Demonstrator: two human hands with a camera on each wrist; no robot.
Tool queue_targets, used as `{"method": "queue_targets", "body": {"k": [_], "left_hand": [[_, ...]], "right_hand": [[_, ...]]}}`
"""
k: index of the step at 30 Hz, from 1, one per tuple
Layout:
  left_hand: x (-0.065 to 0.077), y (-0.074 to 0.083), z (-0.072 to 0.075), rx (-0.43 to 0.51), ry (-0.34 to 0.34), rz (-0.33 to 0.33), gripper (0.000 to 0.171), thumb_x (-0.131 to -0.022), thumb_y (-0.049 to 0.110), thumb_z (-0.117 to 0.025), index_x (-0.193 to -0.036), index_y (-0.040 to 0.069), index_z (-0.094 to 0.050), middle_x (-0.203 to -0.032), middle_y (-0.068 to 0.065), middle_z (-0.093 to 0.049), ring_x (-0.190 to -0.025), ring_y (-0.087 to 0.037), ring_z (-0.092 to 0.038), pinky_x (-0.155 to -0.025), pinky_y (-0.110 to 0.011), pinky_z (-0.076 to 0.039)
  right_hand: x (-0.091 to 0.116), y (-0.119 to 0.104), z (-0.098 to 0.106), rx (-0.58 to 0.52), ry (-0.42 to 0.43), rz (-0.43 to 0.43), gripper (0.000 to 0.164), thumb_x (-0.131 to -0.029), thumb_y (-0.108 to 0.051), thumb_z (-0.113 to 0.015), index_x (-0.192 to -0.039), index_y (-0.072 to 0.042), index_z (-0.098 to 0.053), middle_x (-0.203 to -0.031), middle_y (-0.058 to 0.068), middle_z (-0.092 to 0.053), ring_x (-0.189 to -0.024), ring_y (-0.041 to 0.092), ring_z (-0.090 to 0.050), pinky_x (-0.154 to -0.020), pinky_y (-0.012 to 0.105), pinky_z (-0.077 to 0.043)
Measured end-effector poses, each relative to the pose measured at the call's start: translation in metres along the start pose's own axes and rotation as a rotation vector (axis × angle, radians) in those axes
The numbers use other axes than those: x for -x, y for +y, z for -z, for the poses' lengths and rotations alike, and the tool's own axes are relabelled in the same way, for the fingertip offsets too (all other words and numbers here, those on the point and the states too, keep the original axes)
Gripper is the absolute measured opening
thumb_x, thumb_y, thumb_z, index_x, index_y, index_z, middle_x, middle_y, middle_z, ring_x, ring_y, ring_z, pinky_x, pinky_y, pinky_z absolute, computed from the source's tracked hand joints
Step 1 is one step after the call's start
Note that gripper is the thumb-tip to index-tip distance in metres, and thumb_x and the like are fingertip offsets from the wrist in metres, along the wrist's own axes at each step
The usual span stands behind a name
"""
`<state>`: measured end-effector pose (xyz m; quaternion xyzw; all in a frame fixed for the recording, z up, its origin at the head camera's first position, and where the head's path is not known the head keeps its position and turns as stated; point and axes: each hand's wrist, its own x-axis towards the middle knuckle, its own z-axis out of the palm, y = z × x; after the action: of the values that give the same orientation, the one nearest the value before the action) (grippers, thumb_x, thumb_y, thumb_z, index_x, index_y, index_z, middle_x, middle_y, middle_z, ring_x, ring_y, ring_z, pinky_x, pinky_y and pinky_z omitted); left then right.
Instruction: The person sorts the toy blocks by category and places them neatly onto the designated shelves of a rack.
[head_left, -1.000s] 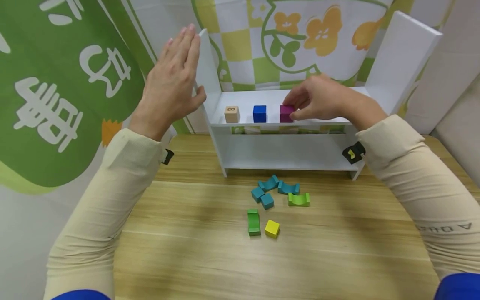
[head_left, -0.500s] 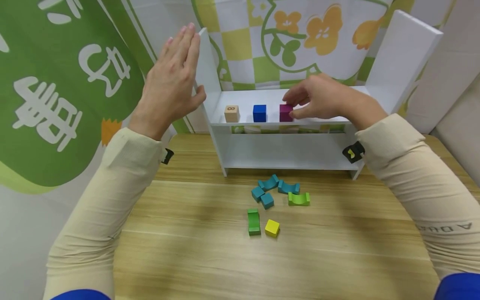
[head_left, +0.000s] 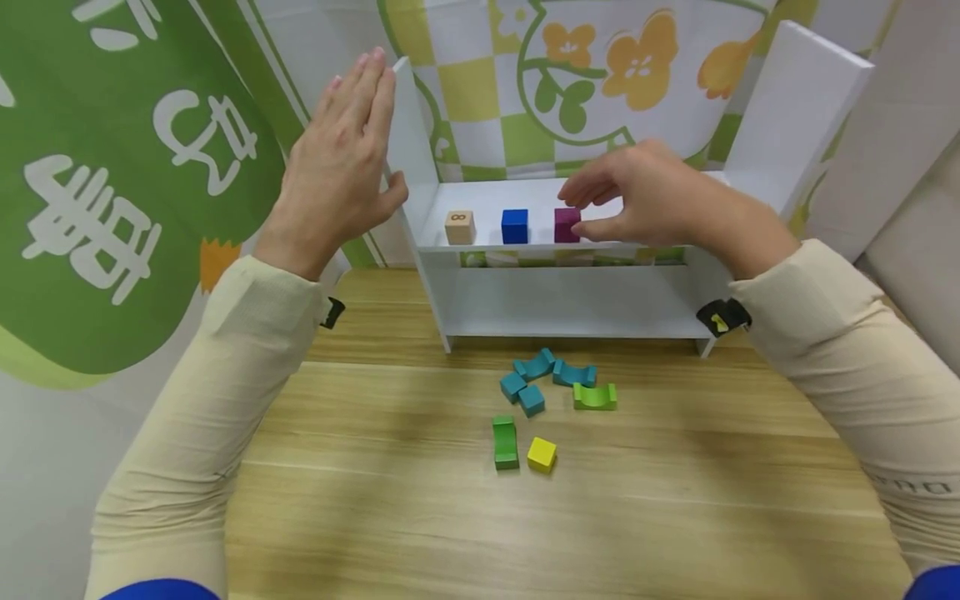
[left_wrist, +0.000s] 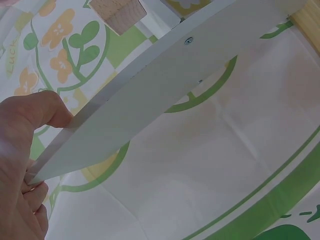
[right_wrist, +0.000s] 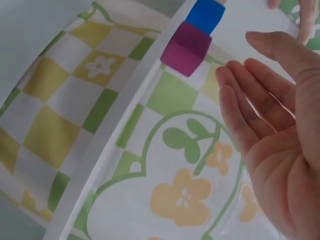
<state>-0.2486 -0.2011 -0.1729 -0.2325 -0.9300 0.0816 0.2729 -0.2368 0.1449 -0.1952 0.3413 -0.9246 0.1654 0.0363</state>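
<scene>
A magenta cube (head_left: pixel 567 226) sits at the front of the white shelf's upper board (head_left: pixel 495 192). My right hand (head_left: pixel 645 200) is just right of that cube, holding nothing; in the right wrist view, a gap shows between its loosely bent fingers and the cube. To the cube's left, in a spaced row, stand a blue cube (head_left: pixel 515 227) and a plain wooden cube (head_left: pixel 460 227) marked with an 8. My left hand (head_left: pixel 337 158) grips the shelf's left side panel (left_wrist: pixel 125 95), thumb on one face and fingers round the far edge.
On the wooden table (head_left: pixel 375 500) before the shelf lie teal cubes (head_left: pixel 532 401), teal curved blocks (head_left: pixel 575 374), a light green curved block (head_left: pixel 595 397), a green curved block (head_left: pixel 506 443) and a yellow cube (head_left: pixel 542 455). The right side panel (head_left: pixel 795 117) rises beyond the right hand.
My right hand has let go of the magenta cube, its thumb and fingers spreading and drawing slightly right. The cube stays on the board. My left hand keeps its place on the panel.
</scene>
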Motion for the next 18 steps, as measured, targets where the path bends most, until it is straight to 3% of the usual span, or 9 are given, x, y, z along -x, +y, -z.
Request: {"method": "queue_targets", "body": {"k": [9,18], "left_hand": [[0.000,0.001,0.000,0.003,-0.007,0.007,0.095,-0.098,0.025,-0.065,-0.168,-0.004,-0.008,-0.178,-0.020,-0.005,-0.167,-0.035,-0.009,-0.139,-0.043,-0.004],[0.000,0.002,0.001,-0.007,-0.009,0.008,0.096,-0.098,0.026,-0.066,-0.168,-0.003,-0.007,-0.178,-0.020,-0.004,-0.167,-0.036,-0.009,-0.139,-0.044,-0.004]], "right_hand": [[0.009,-0.008,-0.018,-0.014,-0.001,0.119,0.028,-0.093,-0.013,-0.079,-0.121,-0.007,-0.077,-0.123,0.009,-0.078,-0.110,0.025,-0.077,-0.099,0.043,-0.064],[0.017,-0.010,-0.048,-0.050,-0.083,0.120,0.031,-0.092,-0.013,-0.081,-0.122,-0.007,-0.077,-0.123,0.008,-0.078,-0.112,0.025,-0.075,-0.101,0.045,-0.064]]}}
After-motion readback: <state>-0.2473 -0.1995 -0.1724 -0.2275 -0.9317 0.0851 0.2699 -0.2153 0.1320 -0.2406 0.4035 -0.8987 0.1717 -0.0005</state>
